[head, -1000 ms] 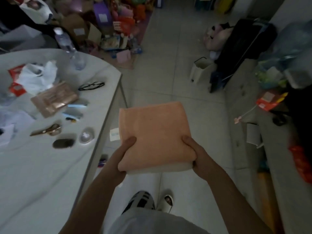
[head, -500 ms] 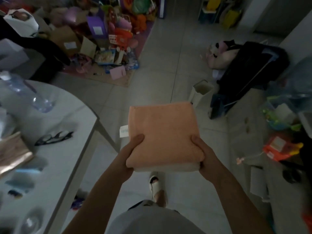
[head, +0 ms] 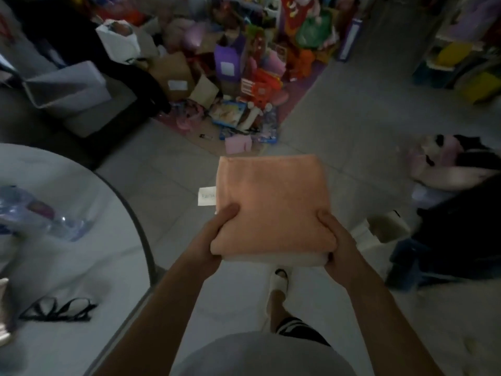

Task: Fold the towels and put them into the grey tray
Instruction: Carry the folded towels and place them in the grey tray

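Folded orange towel (head: pixel 271 202) gripped at near corners by left hand (head: pixel 214 240) and right hand (head: pixel 336 240). Held above floor (head: pixel 339 137), beside table (head: pixel 89 256).

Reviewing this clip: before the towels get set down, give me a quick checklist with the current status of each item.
1. Towels folded: ok. The orange towel is a neat square, stacked on a white towel.
2. Two-handed hold: ok. Left hand and right hand clamp the near corners.
3. Stack level: ok, it sits about flat.
4. Grey tray located: cannot tell. A grey box stands far left, but whether it is the tray is unclear.
5. Path clear: not ok. Toys litter the floor ahead.
6. Tag tucked in: not ok, it sticks out on the left.
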